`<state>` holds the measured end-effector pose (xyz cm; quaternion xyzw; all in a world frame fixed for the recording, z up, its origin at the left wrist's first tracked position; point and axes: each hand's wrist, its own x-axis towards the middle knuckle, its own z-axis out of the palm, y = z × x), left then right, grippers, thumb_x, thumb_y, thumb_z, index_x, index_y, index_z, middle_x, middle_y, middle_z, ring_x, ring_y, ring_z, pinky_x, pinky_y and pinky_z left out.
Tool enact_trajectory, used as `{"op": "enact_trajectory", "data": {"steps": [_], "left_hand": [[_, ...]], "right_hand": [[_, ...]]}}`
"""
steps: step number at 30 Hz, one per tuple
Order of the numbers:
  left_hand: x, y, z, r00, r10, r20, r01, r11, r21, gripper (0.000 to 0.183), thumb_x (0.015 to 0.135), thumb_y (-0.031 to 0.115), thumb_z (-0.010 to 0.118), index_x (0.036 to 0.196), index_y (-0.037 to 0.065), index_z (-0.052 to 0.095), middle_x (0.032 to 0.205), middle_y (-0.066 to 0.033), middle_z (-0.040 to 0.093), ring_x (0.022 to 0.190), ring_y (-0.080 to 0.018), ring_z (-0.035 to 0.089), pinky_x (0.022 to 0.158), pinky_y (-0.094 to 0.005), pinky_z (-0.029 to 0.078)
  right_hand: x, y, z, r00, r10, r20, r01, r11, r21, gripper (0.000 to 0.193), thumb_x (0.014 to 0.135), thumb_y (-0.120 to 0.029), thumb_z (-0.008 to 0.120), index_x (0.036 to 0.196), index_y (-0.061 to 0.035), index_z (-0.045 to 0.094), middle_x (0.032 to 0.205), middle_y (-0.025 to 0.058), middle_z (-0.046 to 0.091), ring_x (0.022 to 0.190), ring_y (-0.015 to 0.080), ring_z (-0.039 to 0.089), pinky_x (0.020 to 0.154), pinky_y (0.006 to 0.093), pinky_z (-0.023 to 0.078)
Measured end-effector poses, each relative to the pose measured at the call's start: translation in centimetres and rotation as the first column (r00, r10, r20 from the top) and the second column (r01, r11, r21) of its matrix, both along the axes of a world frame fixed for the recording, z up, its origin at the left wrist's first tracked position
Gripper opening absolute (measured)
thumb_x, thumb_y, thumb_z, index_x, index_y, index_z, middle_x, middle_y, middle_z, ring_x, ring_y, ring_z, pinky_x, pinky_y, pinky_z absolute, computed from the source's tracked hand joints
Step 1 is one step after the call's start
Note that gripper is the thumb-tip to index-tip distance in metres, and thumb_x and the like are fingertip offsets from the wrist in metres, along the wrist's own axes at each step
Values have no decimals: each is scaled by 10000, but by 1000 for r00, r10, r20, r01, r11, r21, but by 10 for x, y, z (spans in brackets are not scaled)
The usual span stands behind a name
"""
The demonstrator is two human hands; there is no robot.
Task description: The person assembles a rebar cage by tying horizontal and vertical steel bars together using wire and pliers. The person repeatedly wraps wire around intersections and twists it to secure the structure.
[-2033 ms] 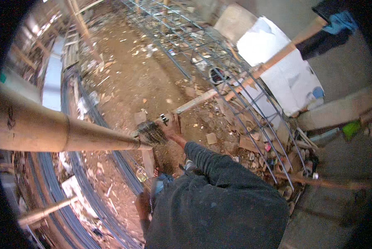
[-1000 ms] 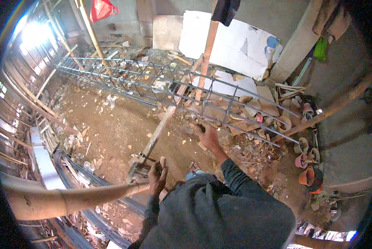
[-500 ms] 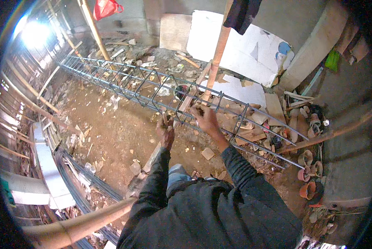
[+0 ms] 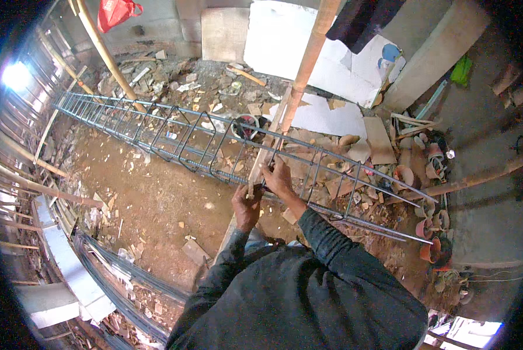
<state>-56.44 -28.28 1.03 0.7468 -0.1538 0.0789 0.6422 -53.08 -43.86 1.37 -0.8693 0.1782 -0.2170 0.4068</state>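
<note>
A long steel rebar cage (image 4: 182,153) with square stirrups stretches from the far left to the right in front of me. It crosses a wooden batten (image 4: 265,153) at the middle. My left hand (image 4: 247,209) is closed at the cage's near lower bar, by the batten's near end. My right hand (image 4: 280,179) is just right of it, fingers bent and pinched together at a stirrup beside the batten. What either hand grips is too small and too covered to make out. The bars' free ends (image 4: 425,221) stick out to the right.
An upright bamboo pole (image 4: 308,64) rises behind the batten, and another bamboo pole (image 4: 107,55) stands farther left. Loose rebar (image 4: 136,271) lies at the lower left. Flower pots (image 4: 429,251) line the right wall. White boards (image 4: 279,41) lean at the back, and rubble covers the dirt floor.
My view has shifted, so the scene sits farther left. My left hand has moved right along the cage to the batten, closer to my right hand, which has come lower.
</note>
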Motion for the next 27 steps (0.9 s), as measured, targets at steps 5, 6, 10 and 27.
{"op": "enact_trajectory", "data": {"steps": [5,6,10,27], "left_hand": [[3,2,10,958,-91,-273,62,992,-113,184,829,7,780,1005,53,753,861,-129,635,777,-299,618,686,-395,479],[4,1,11,968,-83,-237,58,992,-111,184,831,8,780,1006,56,752,864,-124,636,782,-298,616,695,-396,480],[7,5,20,994,-102,-38,103,994,28,175,852,21,784,1021,45,745,879,-115,644,820,-285,633,728,-391,484],[17,24,21,963,-161,-216,181,981,76,343,815,146,859,1086,9,700,943,-142,633,850,-300,647,740,-382,515]], "right_hand": [[-8,0,15,987,1,-162,17,994,110,555,918,-401,760,1218,46,626,931,240,717,877,391,704,799,483,548],[-8,2,22,987,10,-159,9,993,116,562,922,-402,759,1236,41,618,966,243,716,895,383,705,808,477,547],[-23,3,61,988,-88,-126,88,996,-4,532,953,-366,738,1311,-1,590,1129,220,693,975,337,688,862,447,535],[-128,-55,85,919,-388,-73,385,921,-56,367,940,-258,749,1213,-29,660,989,165,705,860,328,681,795,426,548]]}}
